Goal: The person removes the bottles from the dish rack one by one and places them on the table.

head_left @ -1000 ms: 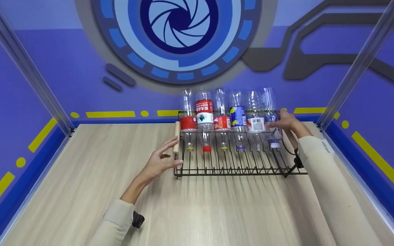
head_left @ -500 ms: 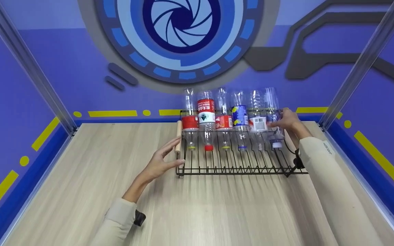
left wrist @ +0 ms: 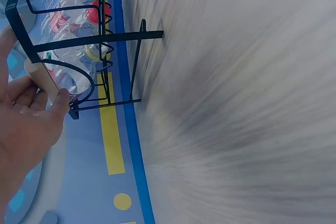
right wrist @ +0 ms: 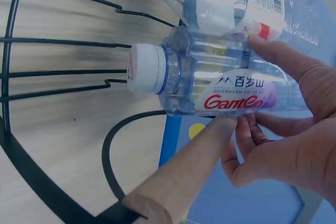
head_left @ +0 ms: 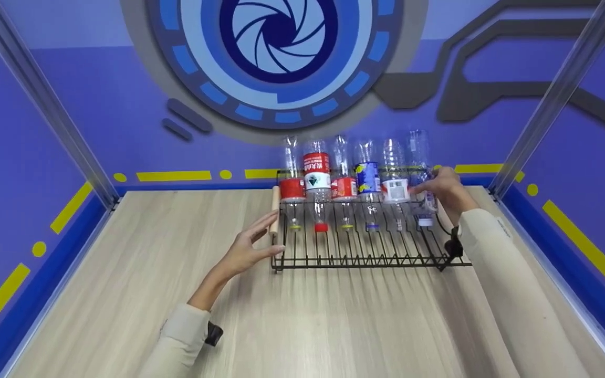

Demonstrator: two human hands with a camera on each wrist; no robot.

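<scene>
A black wire rack (head_left: 360, 261) with wooden end handles holds a row of clear plastic bottles, necks pointing down toward the front. At the row's right end lies a Ganten water bottle (right wrist: 231, 72) with a white cap (right wrist: 147, 67). My right hand (head_left: 445, 188) holds it, thumb on one side and fingers on the other, beside the right wooden handle (right wrist: 181, 169). At the rack's left end my left hand (head_left: 246, 253) grips the side, fingers bent behind the left wooden handle (head_left: 275, 205) and thumb (left wrist: 60, 103) near its end.
Beside the Ganten bottle lies a bottle with a white barcode label (head_left: 396, 190). Further left are a blue-labelled bottle (head_left: 368, 177) and several red-labelled ones. A patterned blue wall (head_left: 218, 142) rises close behind the rack, which stands on a pale wood-grain table (head_left: 302, 320).
The Ganten bottle has turned in my right hand and lies straighter in line with the row, its base a little higher. My left hand keeps its place on the rack.
</scene>
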